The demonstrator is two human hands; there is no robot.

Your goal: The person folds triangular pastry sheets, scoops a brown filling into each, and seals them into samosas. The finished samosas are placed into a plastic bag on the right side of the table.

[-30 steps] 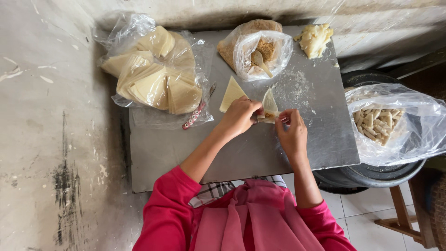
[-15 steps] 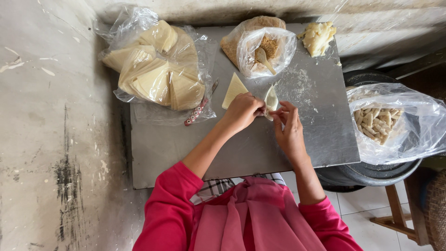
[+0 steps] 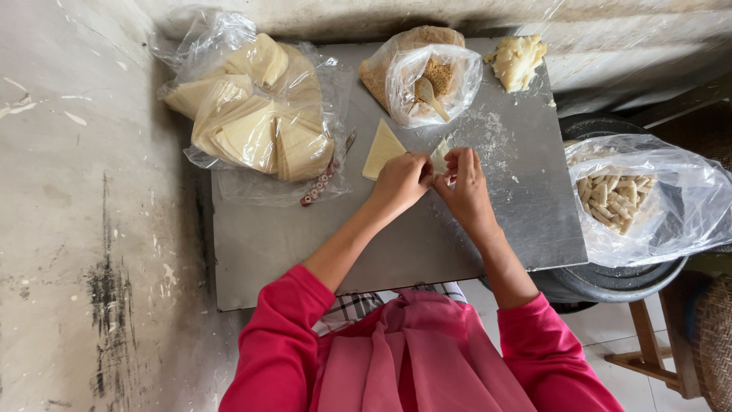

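Now, head view: left hand (image 3: 400, 181) and right hand (image 3: 465, 183) meet at desk (image 3: 305, 244) centre, fingers pinching a small pastry wrapper (image 3: 439, 156); best to press edges evenly. Spare wrapper (image 3: 381, 149) lies at 10 o'clock. Bag of wrappers (image 3: 252, 114) further 10 o'clock, filling bag (image 3: 427, 76) with spoon 12, bag of rolled pieces (image 3: 618, 200) 3.

A single head-worn camera gave the only view, so nothing was shared with a second one. It looked almost straight down from above the person's chest, close enough that the red sleeves (image 3: 282, 343) filled the bottom edge. The steel counter (image 3: 305, 252) sat mid-frame, its far edge toward the top by the wall (image 3: 610, 46). The left hand (image 3: 400, 183) and right hand (image 3: 465, 187) met near the centre.
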